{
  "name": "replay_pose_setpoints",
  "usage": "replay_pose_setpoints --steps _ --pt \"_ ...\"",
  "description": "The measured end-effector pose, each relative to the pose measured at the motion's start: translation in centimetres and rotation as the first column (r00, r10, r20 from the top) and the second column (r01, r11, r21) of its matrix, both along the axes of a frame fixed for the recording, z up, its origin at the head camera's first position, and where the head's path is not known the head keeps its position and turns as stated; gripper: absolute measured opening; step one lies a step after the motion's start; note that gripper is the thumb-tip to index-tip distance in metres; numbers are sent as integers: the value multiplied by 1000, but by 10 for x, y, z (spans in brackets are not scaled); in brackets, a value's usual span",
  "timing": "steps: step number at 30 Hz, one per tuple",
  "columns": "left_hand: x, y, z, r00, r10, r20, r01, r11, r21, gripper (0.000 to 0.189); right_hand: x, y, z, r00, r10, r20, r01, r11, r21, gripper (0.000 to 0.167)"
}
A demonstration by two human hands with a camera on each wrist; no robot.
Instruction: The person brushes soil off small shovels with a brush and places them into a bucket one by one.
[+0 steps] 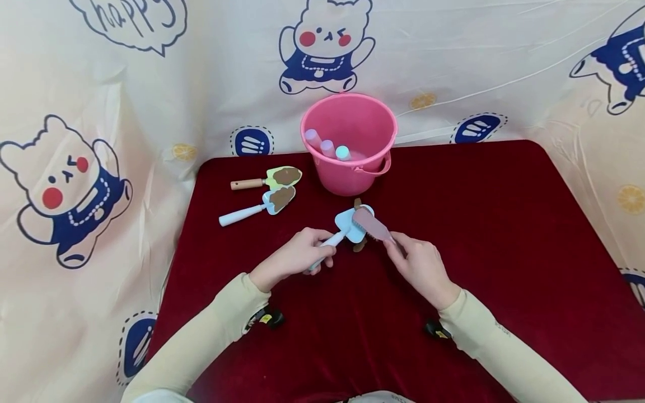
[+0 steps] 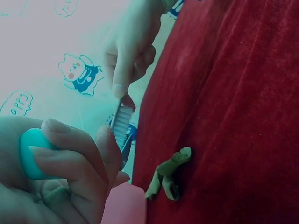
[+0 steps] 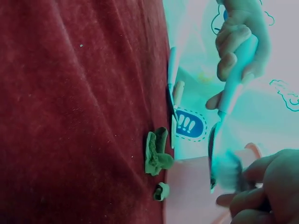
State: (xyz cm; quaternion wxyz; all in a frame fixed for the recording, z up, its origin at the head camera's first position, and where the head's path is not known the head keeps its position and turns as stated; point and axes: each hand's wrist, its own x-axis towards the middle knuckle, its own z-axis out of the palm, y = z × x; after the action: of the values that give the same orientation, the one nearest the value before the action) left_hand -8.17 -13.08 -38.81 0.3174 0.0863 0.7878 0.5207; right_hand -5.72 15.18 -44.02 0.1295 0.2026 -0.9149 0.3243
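My left hand (image 1: 297, 252) grips the pale handle of a light blue toy trowel (image 1: 344, 220), held over the table with its blade toward the bucket. In my right hand (image 1: 420, 266) is a pink brush (image 1: 373, 225), pinched by its handle. Its pale bristles (image 2: 122, 123) face the trowel blade and overlap it in the head view. Brown curled lumps (image 1: 359, 246) lie on the cloth under the blade; in the right wrist view these lumps (image 3: 156, 154) look greenish and sit below the tools, apart from them.
A pink bucket (image 1: 347, 178) stands just beyond the hands, with several lilac and mint handle ends (image 1: 327, 148) inside. To its left lie a green trowel (image 1: 274, 178) with a wooden handle and a light blue trowel (image 1: 242, 215), both bearing brown patches. Red cloth (image 1: 504, 235) covers the table.
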Motion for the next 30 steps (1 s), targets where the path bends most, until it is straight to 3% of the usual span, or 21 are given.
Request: replay_pose_setpoints --steps 6,13,23,30 --pt "-1 3 -3 1000 -13 6 14 1000 -8 33 3 -4 -3 997 74 9 -74 997 2 16" --pt "-1 2 -8 1000 -12 13 12 1000 2 34 -3 5 -5 1000 -4 -16 5 998 60 21" --pt "2 1 -5 1000 -22 5 22 1000 10 34 0 9 -3 998 -43 -47 46 997 64 18" --pt "1 3 -9 999 -52 10 52 999 5 36 3 14 -4 997 -71 -4 71 996 46 16"
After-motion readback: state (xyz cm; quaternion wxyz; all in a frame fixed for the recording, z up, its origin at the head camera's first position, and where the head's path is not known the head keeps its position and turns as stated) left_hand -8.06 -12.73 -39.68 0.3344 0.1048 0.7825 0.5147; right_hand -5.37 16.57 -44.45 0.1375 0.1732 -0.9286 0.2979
